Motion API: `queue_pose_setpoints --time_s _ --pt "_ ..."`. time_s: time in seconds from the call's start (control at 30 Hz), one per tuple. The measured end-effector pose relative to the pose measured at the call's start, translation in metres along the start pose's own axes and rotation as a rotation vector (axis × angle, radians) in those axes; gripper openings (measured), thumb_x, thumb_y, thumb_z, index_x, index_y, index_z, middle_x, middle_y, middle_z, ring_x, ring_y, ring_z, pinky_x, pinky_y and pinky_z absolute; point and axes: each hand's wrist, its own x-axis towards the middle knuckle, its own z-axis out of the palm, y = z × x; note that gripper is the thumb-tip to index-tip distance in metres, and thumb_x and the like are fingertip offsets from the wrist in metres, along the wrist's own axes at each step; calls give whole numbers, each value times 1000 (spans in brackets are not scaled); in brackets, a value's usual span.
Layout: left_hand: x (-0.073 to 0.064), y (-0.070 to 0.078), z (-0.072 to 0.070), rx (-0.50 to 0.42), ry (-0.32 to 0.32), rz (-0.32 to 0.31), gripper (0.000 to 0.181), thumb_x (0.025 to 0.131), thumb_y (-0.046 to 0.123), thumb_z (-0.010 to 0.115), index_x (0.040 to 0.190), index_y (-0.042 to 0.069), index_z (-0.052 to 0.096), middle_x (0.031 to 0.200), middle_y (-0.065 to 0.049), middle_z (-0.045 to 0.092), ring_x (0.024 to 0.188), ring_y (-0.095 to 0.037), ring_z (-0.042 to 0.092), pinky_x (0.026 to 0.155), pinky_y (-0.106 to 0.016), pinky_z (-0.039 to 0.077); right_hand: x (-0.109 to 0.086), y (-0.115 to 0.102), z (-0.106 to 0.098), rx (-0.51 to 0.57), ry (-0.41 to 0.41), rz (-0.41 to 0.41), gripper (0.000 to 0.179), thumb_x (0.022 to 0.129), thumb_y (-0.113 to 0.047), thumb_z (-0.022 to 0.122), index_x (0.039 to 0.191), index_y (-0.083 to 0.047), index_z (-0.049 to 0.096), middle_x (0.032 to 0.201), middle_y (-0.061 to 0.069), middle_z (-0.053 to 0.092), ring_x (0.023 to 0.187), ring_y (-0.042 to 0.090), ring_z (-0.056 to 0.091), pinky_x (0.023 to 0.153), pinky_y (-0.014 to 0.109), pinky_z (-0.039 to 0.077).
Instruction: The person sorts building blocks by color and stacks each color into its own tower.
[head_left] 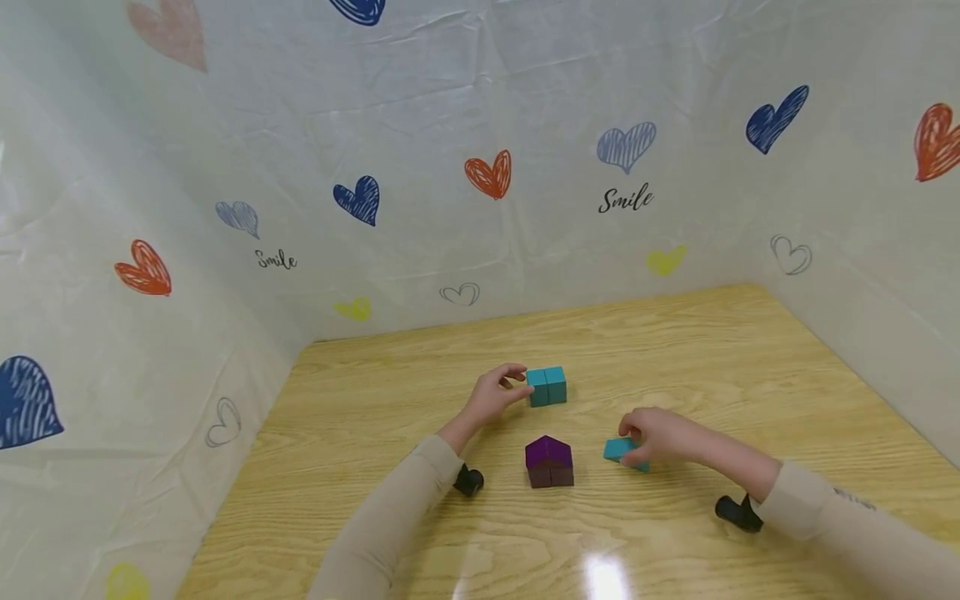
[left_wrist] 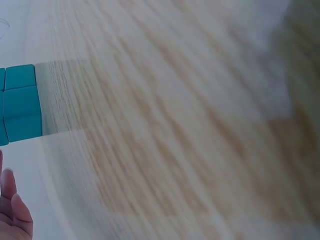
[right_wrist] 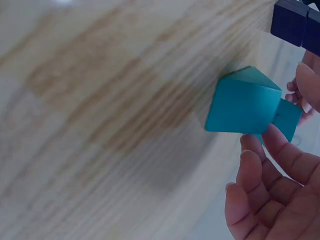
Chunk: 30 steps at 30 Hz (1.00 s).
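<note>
In the head view my left hand (head_left: pixel 493 395) is beside two teal cubes (head_left: pixel 547 386) standing side by side. Its thumb tip overlaps the left cube's face; the other fingers bend loosely behind. The left wrist view shows those fingers (left_wrist: pixel 20 217) apart from the teal cubes (left_wrist: pixel 22 107). My right hand (head_left: pixel 660 435) straddles a teal triangular block (head_left: pixel 618 448) on the table. In the right wrist view, fingertips reach the lower edge of this triangular block (right_wrist: pixel 245 105), while a gap shows between it and the thumb (right_wrist: pixel 309 85).
Between my forearms stands a small house shape, a purple roof block (head_left: pixel 548 452) on two darker cubes (head_left: pixel 551 476). A wooden table (head_left: pixel 420 367) lies beneath everything. White sheeting (head_left: pixel 420 250) printed with hearts encloses its back and sides.
</note>
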Motion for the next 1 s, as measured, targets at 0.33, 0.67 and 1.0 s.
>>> queue_pose_setpoints --time_s 0.33,0.67,1.0 --pt "1 0 1 -32 26 9 40 87 25 63 122 5 57 108 -7 61 87 -19 52 74 -28 45 -5 1 11 -85 106 10 33 74 -23 76 94 -2 60 77 -2 49 67 12 41 59 26 35" --pt "1 -1 1 -13 33 21 33 87 23 63 118 11 60 107 -7 62 86 -17 53 73 -27 45 -4 3 16 -95 156 16 28 74 -22 76 89 -5 59 73 -3 47 64 11 39 57 25 33" --pt "1 -2 1 4 24 24 32 87 24 63 117 12 61 104 -6 64 82 -15 53 71 -26 44 -3 5 12 -43 166 -18 26 73 -18 76 90 -4 62 79 -2 53 69 11 44 60 25 38"
